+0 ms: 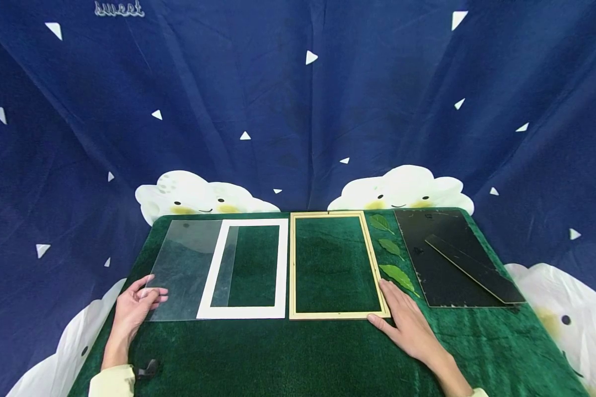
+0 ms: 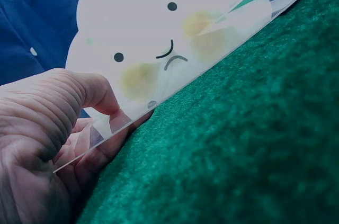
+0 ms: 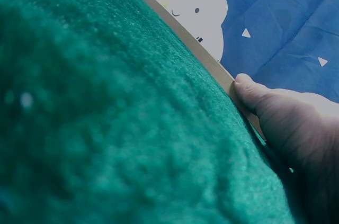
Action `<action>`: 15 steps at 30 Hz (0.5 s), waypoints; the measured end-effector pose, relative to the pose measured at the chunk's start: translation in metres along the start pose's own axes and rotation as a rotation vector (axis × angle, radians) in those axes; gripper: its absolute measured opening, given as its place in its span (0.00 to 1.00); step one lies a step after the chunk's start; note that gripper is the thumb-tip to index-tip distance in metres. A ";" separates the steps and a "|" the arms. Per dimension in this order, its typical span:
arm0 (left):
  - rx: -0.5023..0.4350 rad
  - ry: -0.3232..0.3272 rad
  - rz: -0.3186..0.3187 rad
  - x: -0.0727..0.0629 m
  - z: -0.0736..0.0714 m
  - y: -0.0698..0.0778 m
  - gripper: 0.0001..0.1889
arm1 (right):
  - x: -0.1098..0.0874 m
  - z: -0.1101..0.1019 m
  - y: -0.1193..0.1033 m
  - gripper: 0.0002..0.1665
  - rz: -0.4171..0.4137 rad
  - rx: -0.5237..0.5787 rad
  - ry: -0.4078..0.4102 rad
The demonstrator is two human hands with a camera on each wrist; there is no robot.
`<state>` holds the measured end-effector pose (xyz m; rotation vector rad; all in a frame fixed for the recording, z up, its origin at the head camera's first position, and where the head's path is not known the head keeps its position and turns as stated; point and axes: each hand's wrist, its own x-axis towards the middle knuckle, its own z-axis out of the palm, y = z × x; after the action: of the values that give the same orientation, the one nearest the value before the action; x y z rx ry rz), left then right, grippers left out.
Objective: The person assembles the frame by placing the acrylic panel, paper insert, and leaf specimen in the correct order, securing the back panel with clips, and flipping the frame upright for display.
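At the left, a clear sheet (image 1: pixel 179 275) lies partly over the white mat board (image 1: pixel 242 312), its right part showing through the opening. My left hand (image 1: pixel 135 309) pinches the sheet's left edge near the front corner; in the left wrist view the thumb is above the sheet and fingers show beneath it. A light wooden picture frame (image 1: pixel 338 316) lies right of the mat board. My right hand (image 1: pixel 406 325) rests at its front right corner, fingers straight along the right side. In the right wrist view, the thumb (image 3: pixel 251 90) touches the frame's front edge.
Three green leaves (image 1: pixel 397 274) lie in a column right of the frame. Beyond them is a black backing board (image 1: pixel 457 292) with its stand leg facing up. A small dark object (image 1: pixel 149 368) sits by the left sleeve. The green cloth (image 1: pixel 258 358) covers the table, before a blue curtain (image 1: pixel 278 110).
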<state>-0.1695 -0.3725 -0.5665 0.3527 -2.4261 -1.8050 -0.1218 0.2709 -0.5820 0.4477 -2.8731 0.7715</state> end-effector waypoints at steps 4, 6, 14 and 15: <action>0.011 0.001 0.001 0.000 0.000 0.000 0.29 | 0.001 0.000 0.000 0.52 0.005 0.002 -0.005; 0.008 0.002 -0.003 0.000 -0.001 -0.001 0.29 | 0.001 0.000 0.000 0.52 0.007 0.002 -0.006; 0.008 0.002 0.003 0.000 0.000 -0.003 0.29 | 0.001 -0.001 -0.002 0.52 0.005 -0.003 -0.006; 0.008 0.000 0.005 0.000 0.000 -0.003 0.29 | 0.001 -0.002 -0.002 0.52 0.005 -0.003 -0.005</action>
<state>-0.1695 -0.3737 -0.5689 0.3470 -2.4323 -1.7939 -0.1217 0.2702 -0.5798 0.4426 -2.8811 0.7676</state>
